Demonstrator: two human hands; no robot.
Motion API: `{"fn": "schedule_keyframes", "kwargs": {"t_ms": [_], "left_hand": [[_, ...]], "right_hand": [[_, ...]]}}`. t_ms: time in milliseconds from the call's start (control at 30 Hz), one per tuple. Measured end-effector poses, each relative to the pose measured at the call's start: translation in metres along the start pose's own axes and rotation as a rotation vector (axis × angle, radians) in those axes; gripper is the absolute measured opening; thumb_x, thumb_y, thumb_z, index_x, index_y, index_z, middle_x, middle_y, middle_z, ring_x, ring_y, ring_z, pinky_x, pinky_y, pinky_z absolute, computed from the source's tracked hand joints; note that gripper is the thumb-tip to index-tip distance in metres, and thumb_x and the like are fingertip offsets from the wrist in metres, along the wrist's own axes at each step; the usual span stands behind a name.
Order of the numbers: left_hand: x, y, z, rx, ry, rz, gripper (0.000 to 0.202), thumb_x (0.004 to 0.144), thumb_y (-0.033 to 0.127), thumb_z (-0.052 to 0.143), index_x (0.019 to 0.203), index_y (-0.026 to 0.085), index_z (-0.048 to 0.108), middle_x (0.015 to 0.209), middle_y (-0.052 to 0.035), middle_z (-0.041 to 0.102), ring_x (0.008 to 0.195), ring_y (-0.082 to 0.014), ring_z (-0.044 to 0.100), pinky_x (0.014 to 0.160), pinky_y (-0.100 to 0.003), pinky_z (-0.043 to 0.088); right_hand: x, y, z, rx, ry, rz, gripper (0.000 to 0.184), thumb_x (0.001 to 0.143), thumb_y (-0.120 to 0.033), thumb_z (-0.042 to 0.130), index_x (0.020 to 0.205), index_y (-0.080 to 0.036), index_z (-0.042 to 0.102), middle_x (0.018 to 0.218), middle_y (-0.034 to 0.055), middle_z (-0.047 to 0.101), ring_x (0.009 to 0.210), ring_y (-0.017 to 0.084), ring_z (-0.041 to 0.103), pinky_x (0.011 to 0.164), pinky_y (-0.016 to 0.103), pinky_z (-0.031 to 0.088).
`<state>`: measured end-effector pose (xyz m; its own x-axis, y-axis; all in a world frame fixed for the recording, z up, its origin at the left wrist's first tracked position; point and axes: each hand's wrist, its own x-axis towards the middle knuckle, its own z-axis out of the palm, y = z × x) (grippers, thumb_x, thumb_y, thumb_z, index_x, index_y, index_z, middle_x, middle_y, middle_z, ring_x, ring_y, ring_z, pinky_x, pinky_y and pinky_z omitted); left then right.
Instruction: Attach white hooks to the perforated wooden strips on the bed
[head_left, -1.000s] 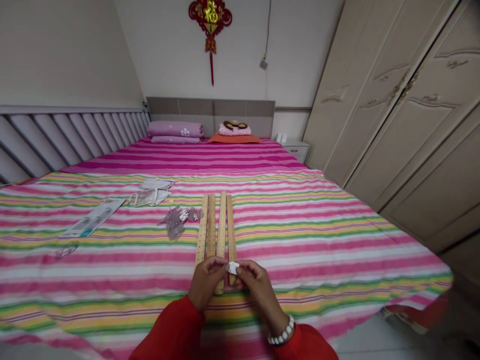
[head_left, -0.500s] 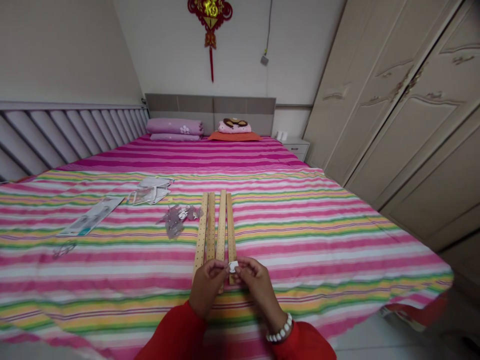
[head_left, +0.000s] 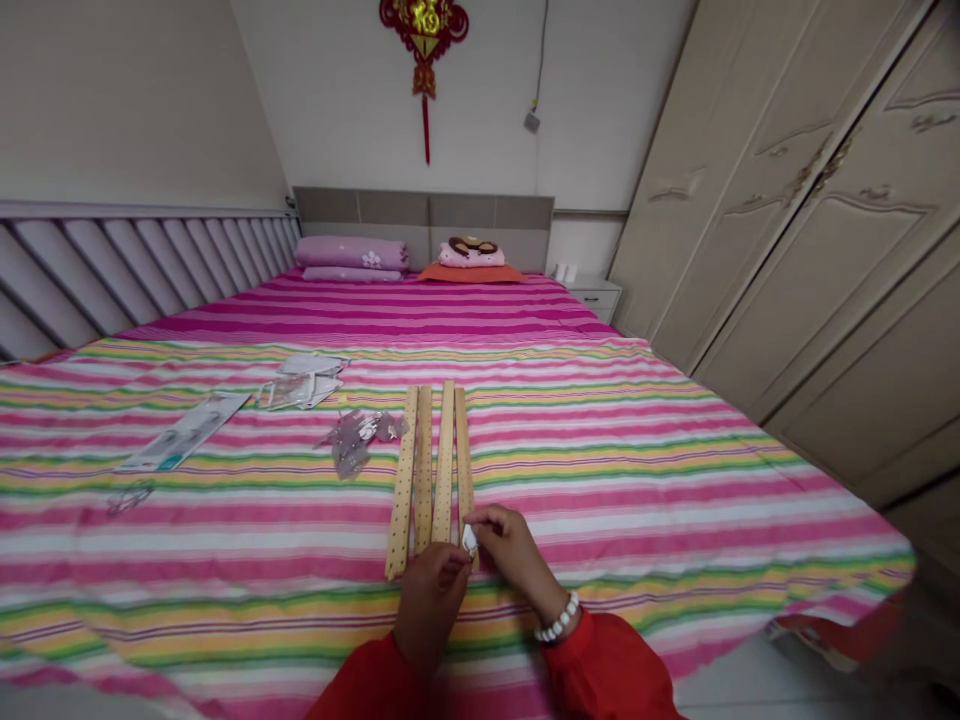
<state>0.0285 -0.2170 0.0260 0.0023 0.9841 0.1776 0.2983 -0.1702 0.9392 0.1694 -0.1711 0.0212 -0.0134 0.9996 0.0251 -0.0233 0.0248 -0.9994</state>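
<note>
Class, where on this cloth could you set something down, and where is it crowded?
Bare cloth spreads right of the four wooden strips, towards the wardrobe. Another patch lies between the strips and the thin loops, nearer than the plastic bags. It is crowded at the strips' near ends, where the right hand holds a small white piece beside the left hand.

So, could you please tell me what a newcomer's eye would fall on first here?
Probably the bright pink, yellow, green and white striped bed cover, spread across the middle. On it lie four long, pale wooden strips dotted with holes, and by their near ends the right hand pinches a small white piece. High on the far wall hangs a red ornament with a gold character.
</note>
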Motion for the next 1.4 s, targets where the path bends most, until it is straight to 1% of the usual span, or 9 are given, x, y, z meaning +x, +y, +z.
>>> {"fn": "schedule_keyframes", "kwargs": {"t_ms": [300,400,500,567,633,733,833,1000,1400], "left_hand": [[0.0,-0.01,0.001,0.168,0.023,0.108,0.005,0.071,0.024,0.058,0.069,0.021,0.062,0.066,-0.0023,0.065,0.055,-0.0131,0.064,0.051,-0.022,0.052],[0.0,-0.015,0.0,0.279,0.018,0.196,0.007,0.073,0.022,0.056,0.07,0.021,0.062,0.066,-0.0016,0.066,0.058,-0.0128,0.063,0.055,-0.022,0.05],[0.001,-0.014,-0.004,0.381,0.002,0.259,0.009,0.076,0.021,0.055,0.073,0.022,0.063,0.071,-0.002,0.068,0.067,-0.0146,0.064,0.063,-0.025,0.051],[0.002,-0.012,-0.008,0.447,0.014,0.286,0.009,0.079,0.023,0.056,0.075,0.022,0.064,0.075,-0.0026,0.07,0.072,-0.0165,0.065,0.068,-0.028,0.05],[0.003,-0.01,-0.011,0.52,0.037,0.322,0.01,0.08,0.025,0.057,0.08,0.022,0.066,0.08,-0.0034,0.072,0.077,-0.0184,0.065,0.073,-0.031,0.049],[0.002,-0.014,-0.012,0.619,0.069,0.381,0.015,0.081,0.024,0.057,0.091,0.024,0.069,0.089,-0.0036,0.074,0.089,-0.0215,0.065,0.082,-0.035,0.046],[0.0,-0.021,-0.009,0.675,0.083,0.398,0.022,0.08,0.023,0.058,0.098,0.026,0.069,0.098,-0.0032,0.075,0.1,-0.0233,0.063,0.084,-0.035,0.042],[0.0,-0.023,-0.005,0.705,0.072,0.391,0.024,0.079,0.021,0.058,0.1,0.027,0.07,0.101,-0.0021,0.075,0.1,-0.0226,0.064,0.084,-0.035,0.04],[0.003,-0.016,-0.004,0.737,0.057,0.4,0.021,0.077,0.021,0.061,0.095,0.028,0.07,0.098,-0.0009,0.074,0.094,-0.0212,0.064,0.082,-0.035,0.039]], "right_hand": [[0.003,0.001,0.005,-0.134,0.005,-0.152,0.016,0.067,-0.013,0.062,0.068,-0.023,0.075,0.068,0.0011,0.064,0.066,0.017,0.058,0.063,0.029,0.045],[0.003,0.001,0.006,-0.141,0.004,-0.183,0.012,0.067,-0.016,0.065,0.066,-0.023,0.075,0.068,0.0018,0.063,0.067,0.017,0.057,0.063,0.029,0.044],[0.0,0.003,0.006,-0.11,0.069,-0.173,0.007,0.069,-0.023,0.067,0.07,-0.022,0.074,0.072,0.0026,0.064,0.068,0.018,0.058,0.062,0.029,0.044],[-0.006,0.006,0.005,-0.072,0.158,-0.149,0.011,0.072,-0.031,0.067,0.073,-0.021,0.073,0.071,0.0024,0.064,0.066,0.018,0.057,0.062,0.029,0.044],[-0.013,0.01,0.006,-0.02,0.224,-0.09,0.02,0.074,-0.04,0.066,0.071,-0.02,0.069,0.063,0.0008,0.061,0.059,0.017,0.054,0.057,0.028,0.043],[-0.025,0.014,0.007,0.07,0.216,0.034,0.036,0.075,-0.054,0.063,0.061,-0.021,0.059,0.047,-0.0031,0.053,0.045,0.014,0.047,0.046,0.026,0.037],[-0.032,0.013,0.01,0.107,0.168,0.131,0.045,0.071,-0.062,0.063,0.055,-0.021,0.055,0.039,-0.0041,0.049,0.038,0.012,0.044,0.04,0.024,0.033],[-0.03,0.009,0.011,0.123,0.124,0.255,0.048,0.066,-0.065,0.066,0.055,-0.02,0.055,0.035,-0.0046,0.05,0.029,0.009,0.039,0.034,0.022,0.027],[-0.023,0.01,0.013,0.102,0.15,0.315,0.047,0.059,-0.063,0.071,0.051,-0.02,0.053,0.03,-0.0054,0.048,0.025,0.007,0.037,0.03,0.02,0.024]]}}
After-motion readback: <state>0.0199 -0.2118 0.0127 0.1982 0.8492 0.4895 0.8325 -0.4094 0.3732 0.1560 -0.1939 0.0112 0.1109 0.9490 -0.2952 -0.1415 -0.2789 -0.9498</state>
